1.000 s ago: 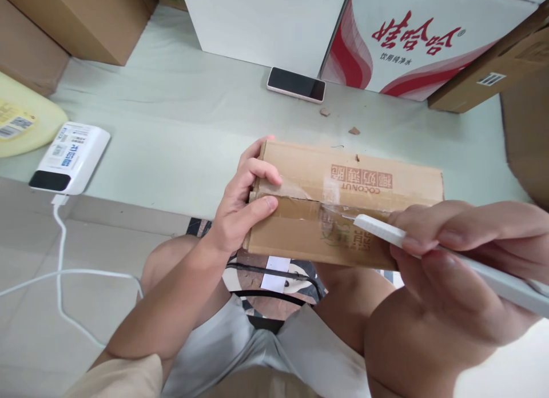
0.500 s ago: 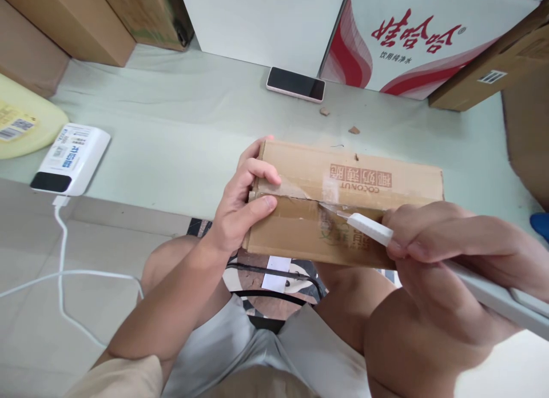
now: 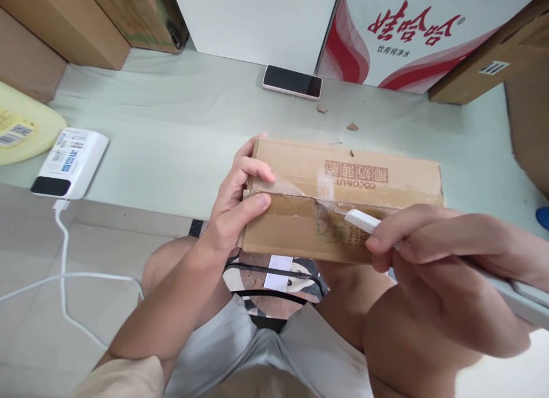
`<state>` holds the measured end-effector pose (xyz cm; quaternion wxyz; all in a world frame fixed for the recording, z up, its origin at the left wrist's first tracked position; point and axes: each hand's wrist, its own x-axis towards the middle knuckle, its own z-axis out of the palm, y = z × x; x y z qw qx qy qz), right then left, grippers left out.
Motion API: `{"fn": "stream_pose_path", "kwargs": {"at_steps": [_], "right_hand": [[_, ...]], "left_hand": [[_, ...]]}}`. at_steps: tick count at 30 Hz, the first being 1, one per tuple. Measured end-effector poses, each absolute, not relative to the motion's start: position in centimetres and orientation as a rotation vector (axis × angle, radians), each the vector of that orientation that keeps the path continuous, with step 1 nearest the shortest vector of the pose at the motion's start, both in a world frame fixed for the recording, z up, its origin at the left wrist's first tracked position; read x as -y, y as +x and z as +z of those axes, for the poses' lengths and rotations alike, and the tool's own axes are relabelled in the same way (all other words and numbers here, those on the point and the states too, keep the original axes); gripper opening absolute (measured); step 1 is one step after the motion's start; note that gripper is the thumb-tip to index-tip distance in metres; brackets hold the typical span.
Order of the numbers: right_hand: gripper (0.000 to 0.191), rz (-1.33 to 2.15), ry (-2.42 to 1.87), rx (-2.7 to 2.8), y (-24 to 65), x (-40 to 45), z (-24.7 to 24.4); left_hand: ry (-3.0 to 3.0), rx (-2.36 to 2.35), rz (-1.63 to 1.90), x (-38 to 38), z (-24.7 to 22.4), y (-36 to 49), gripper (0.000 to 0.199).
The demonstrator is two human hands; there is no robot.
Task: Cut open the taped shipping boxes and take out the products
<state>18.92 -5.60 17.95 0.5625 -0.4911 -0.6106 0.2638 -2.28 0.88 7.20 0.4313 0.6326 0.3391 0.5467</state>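
A brown cardboard box (image 3: 291, 226) with red print and the word COCONUT is tilted at the table's near edge, partly over my lap. My left hand (image 3: 235, 206) grips its left end, thumb on the near panel and fingers on the far one. In my right hand (image 3: 446, 261) is a white utility knife (image 3: 362, 221), its thin blade extended. The blade's tip touches the taped seam along the middle of the box. Left of the tip the seam shows a dark slit. My right hand covers the box's near right corner.
On the pale green tabletop (image 3: 171, 123) lie a phone (image 3: 292, 82) and small cardboard scraps (image 3: 352, 127). A white power bank (image 3: 71, 160) with a cable (image 3: 64, 243) and a yellow bottle (image 3: 26, 123) are at left. Larger boxes, including a red-and-white carton (image 3: 398, 66), line the back.
The knife and my right hand have shifted slightly left, the blade still at the seam. The box and my left hand appear slightly further left; the whole view has also moved a little.
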Motion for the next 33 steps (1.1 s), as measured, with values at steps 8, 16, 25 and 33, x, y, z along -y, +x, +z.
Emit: {"fn": "stream_pose_path", "kwargs": {"at_steps": [8,16,25,33], "right_hand": [[0.027,0.528,-1.14,1.356,18.7,5.8,17.7],[0.026,0.419,-1.132,1.311,18.8,5.4,17.4],[0.015,0.276,-1.473,1.295,20.2,7.1,18.2],[0.016,0.393,-1.381,1.305,21.5,7.2,18.1]], "left_hand": [[1.563,-0.84,1.394,-1.0,7.3,-2.2,0.028],[1.507,-0.861,1.393,-1.0,7.5,-2.0,0.031],[1.595,-0.85,1.36,-1.6,7.3,-2.9,0.038],[1.453,-0.855,1.394,-1.2,8.0,-2.4,0.028]]}}
